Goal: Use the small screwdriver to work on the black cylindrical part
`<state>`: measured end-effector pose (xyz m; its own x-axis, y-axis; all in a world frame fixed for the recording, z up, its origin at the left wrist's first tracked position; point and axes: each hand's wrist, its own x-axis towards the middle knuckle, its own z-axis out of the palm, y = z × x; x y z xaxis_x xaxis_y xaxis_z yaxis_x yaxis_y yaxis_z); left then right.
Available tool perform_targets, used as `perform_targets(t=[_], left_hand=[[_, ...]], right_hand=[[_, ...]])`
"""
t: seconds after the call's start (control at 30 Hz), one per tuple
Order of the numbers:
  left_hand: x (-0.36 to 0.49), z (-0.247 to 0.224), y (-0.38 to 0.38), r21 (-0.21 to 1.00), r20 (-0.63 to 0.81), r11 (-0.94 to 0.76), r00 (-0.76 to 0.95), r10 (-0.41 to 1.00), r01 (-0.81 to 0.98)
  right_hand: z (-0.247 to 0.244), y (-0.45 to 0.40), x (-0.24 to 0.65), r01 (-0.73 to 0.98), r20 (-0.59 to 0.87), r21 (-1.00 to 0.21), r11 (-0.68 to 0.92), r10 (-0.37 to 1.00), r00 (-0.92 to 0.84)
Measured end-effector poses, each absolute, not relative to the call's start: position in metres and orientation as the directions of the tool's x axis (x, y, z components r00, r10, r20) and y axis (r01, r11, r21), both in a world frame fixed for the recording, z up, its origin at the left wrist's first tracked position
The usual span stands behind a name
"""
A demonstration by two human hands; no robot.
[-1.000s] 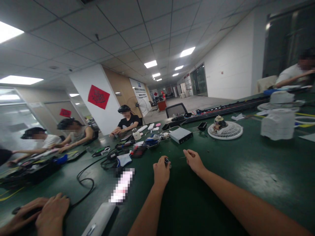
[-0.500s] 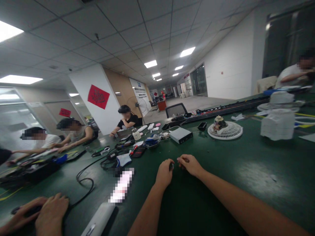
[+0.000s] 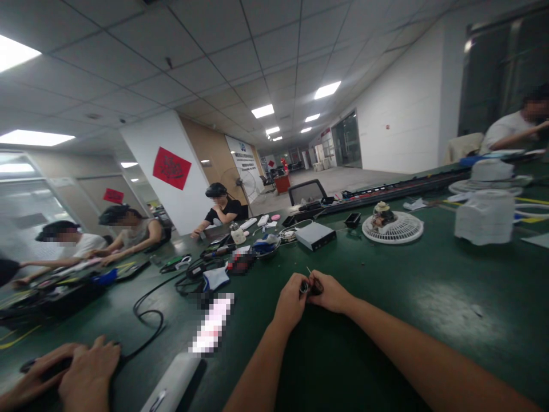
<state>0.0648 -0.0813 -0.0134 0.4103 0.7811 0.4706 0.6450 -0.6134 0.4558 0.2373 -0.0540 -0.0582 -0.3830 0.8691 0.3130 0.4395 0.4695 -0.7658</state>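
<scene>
Small dark part (image 3: 304,287) in left hand (image 3: 288,302), fingers curled round it, over table (image 3: 394,274) and just beside right hand (image 3: 333,293), which pinches a thin pin (image 3: 308,270); part judged light, stiff, perhaps slippery, best gripped by its sides, pin bendable.

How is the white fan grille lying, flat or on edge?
Flat: the grille lies on the green table, with a motor-like part standing on it.
</scene>
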Motion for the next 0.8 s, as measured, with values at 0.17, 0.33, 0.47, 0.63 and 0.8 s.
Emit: perform_targets(t=[0.17,0.33,0.47,0.63,0.8], left_hand=[[0.0669,-0.0154,-0.082,0.475,0.458,-0.588,0.386,0.801,0.655],[0.0667,-0.0188,-0.0793,0.489,0.434,-0.556,0.366,0.824,0.672],[0.0664,-0.0191,-0.0784,0.492,0.423,-0.548,0.364,0.83,0.677],[0.0667,-0.0187,-0.0798,0.492,0.416,-0.544,0.366,0.833,0.68],[0.0669,-0.0177,-0.0814,0.489,0.406,-0.542,0.372,0.835,0.683]], right_hand=[[-0.059,-0.0533,0.2381,0.469,0.307,-0.742,0.478,0.865,-0.396],[-0.059,-0.0548,0.2386,0.487,0.315,-0.728,0.483,0.866,-0.389],[-0.0594,-0.0561,0.238,0.499,0.323,-0.717,0.486,0.867,-0.38],[-0.0599,-0.0555,0.2377,0.496,0.338,-0.716,0.491,0.866,-0.369],[-0.06,-0.0549,0.2378,0.491,0.352,-0.717,0.495,0.865,-0.359]])
